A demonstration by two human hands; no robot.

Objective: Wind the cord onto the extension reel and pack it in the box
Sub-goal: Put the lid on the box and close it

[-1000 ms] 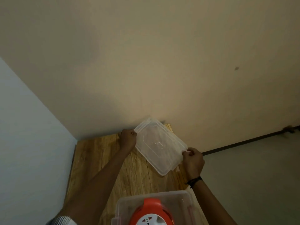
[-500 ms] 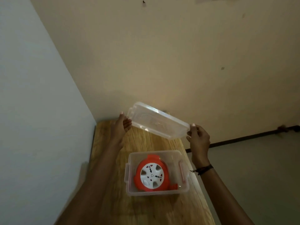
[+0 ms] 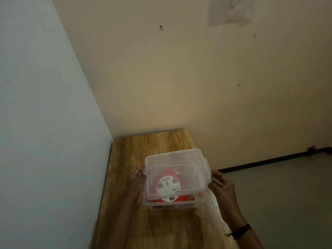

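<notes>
A clear plastic box (image 3: 172, 205) stands on the wooden table (image 3: 143, 146). Inside it lies the orange extension reel (image 3: 181, 198) with its white socket face up. The clear lid (image 3: 179, 159) sits over the box, slightly askew, its near edge not seated. My left hand (image 3: 137, 178) holds the lid's left edge. My right hand (image 3: 221, 186) grips its right edge at the side latch. No loose cord is visible.
The narrow table runs along a pale blue wall (image 3: 45, 123) on the left and ends at a beige wall (image 3: 179, 78) at the back. To the right the table edge drops to a grey floor (image 3: 278, 194).
Both hands lifted the lid from the far end of the table, carried it toward me and lowered it over the box. The view tilted down.
</notes>
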